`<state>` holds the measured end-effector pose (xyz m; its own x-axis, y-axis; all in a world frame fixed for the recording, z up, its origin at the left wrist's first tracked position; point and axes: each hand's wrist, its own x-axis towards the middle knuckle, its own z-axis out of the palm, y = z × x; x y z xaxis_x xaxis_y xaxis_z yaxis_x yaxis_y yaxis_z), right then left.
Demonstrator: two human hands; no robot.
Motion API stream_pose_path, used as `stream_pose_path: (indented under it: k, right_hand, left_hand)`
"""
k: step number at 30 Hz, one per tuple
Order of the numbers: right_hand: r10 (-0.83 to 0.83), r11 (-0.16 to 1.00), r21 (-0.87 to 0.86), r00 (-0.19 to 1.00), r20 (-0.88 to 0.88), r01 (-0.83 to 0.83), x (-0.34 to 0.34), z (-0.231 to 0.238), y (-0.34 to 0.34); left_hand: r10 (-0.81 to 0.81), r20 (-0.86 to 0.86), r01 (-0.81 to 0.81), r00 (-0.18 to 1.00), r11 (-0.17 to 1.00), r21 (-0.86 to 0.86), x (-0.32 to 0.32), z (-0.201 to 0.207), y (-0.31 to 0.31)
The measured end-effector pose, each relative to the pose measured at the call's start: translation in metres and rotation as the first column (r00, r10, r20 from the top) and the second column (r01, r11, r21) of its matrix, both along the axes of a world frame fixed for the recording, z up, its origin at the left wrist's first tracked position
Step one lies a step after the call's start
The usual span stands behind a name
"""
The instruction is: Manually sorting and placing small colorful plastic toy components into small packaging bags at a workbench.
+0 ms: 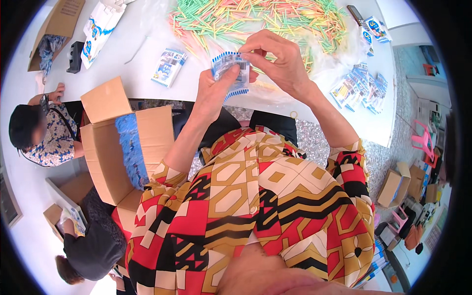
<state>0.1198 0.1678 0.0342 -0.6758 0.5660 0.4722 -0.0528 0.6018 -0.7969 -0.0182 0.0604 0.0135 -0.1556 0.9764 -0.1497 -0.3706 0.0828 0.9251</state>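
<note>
seemingly a packing workshop; coloured sticks [295, 17], packets [243, 78], open carton [102, 157]

The packet [243, 76] in the grip is thin plastic film — glossy, partly see-through. Just beyond, a clear plastic sheet [322, 71] looks shiny and crinkled. Around the grip, the tabletop [115, 61] looks smooth. To its left, a box [102, 157] is matt cardboard; below, the shirt [295, 211] is lightly creased cloth.
</note>
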Motion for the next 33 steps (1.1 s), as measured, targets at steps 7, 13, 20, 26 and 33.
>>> stream_pose_path:
  k: [7,13,20,26,33]
  right_hand:
    - [0.002,0.966,-0.259,0.993,0.119,0.028,-0.001,0.009,-0.005]
    - [0.071,0.981,-0.189,0.990,0.120,-0.047,0.001,0.010,0.005]
    - [0.160,0.950,-0.288,0.981,0.109,-0.123,-0.001,0.010,0.014]
    - [0.045,0.994,-0.109,0.961,0.271,-0.016,0.004,0.025,0.015]
    - [0.052,0.995,-0.100,0.961,0.270,-0.025,0.005,0.020,0.018]
  left_hand:
    - [0.173,-0.085,-0.172,0.981,0.985,0.018,0.001,0.000,0.003]
    - [0.108,-0.007,-0.108,0.994,0.994,0.028,-0.001,0.003,0.003]
    - [-0.034,0.244,0.038,0.969,0.999,-0.010,-0.003,0.001,-0.001]
    - [0.183,0.062,-0.186,0.981,0.982,0.042,0.002,0.004,0.001]
    - [0.118,0.175,-0.116,0.977,0.993,-0.019,-0.001,0.005,-0.002]
